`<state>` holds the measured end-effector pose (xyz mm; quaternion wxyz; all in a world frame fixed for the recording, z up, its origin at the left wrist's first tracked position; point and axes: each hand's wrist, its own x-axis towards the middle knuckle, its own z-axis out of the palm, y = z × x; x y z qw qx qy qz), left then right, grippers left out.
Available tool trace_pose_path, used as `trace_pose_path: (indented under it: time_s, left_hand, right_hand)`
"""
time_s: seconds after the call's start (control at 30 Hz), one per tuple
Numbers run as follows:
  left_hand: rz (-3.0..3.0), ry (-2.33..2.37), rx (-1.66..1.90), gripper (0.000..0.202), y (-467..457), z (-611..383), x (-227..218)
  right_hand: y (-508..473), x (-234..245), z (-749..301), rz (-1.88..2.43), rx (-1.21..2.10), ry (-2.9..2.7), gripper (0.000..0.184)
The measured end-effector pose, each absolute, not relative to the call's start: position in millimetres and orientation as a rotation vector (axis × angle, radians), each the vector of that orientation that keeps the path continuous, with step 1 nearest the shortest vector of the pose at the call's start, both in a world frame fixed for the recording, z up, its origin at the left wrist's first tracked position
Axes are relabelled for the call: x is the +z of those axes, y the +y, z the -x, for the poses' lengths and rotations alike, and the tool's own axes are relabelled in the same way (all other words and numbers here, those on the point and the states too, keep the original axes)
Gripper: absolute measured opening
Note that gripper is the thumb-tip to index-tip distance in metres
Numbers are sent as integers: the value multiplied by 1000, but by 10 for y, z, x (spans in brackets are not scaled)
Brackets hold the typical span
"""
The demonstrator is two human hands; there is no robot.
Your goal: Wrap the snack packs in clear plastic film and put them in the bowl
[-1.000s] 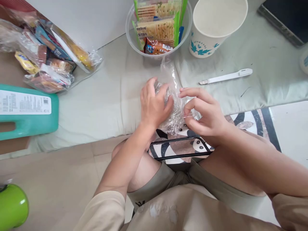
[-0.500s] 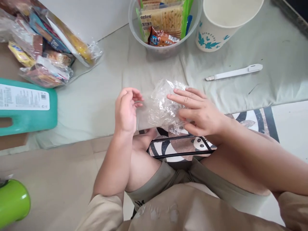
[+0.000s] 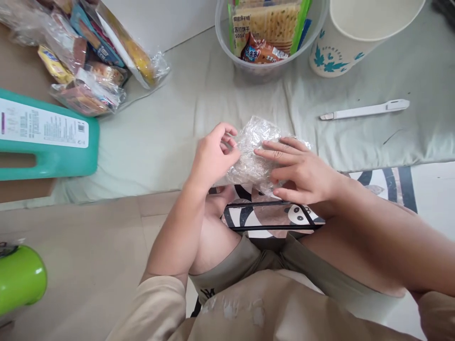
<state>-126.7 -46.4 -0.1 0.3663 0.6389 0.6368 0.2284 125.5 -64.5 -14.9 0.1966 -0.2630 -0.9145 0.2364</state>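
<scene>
A crumpled clear plastic bag (image 3: 254,135) lies at the front edge of the cloth-covered table, between my hands. My right hand (image 3: 296,168) rests over its right side with the fingers spread. At the bag's left side is my left hand (image 3: 215,154), its fingers loosely curled and a gap showing between them and the thumb. The thumb tip reaches the edge of the plastic; whether it presses on it I cannot tell.
Behind stand a clear plastic tub (image 3: 272,71) of packaged snacks and a paper cup (image 3: 330,59). A white utility knife (image 3: 366,110) lies to the right. Left are bagged snacks (image 3: 92,90) and a teal jug (image 3: 67,158). A green bin (image 3: 23,279) stands on the floor.
My left hand has moved right, up to the plastic, and its fingers have curled in. My right hand stays spread over the bag. The view has shifted, so the table things appear further right.
</scene>
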Motion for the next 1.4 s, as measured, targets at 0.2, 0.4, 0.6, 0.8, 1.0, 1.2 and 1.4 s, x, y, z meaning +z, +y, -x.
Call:
trace_pose_path:
  time_s: [0.2,0.4,0.6,0.8,1.0,1.2,1.4]
  left_hand:
    - [-2138,1698,679,37,-499,1254,-5]
    - [-2384,1431,502,17,-522,1077,-89]
    - [-2246,1386,735,53,-401,1128,-260]
    - [-1644,1154,1033,82,-116,1164,-435]
    - [-1118,1129,1076,59,-58,1035,-316]
    - [-945,1059,1055,52,-85,1019,-167]
    - [-912,1044,728,41,-135,973,-10]
  right_hand:
    - [-578,-104,-1294,1374,271,-2116,17]
    - [-591,-138,-1344,1712,301,-2169,21]
    - [-532,7,-1402,1523,632,-2013,7]
    - [-526,105,-1421,1344,943,-1498,19]
    - [-433,-46,-1381,1134,1390,-896,45]
    - [-433,7,-1274,1215,1434,-987,24]
    - [-459,34,-1296,1174,1464,-964,24]
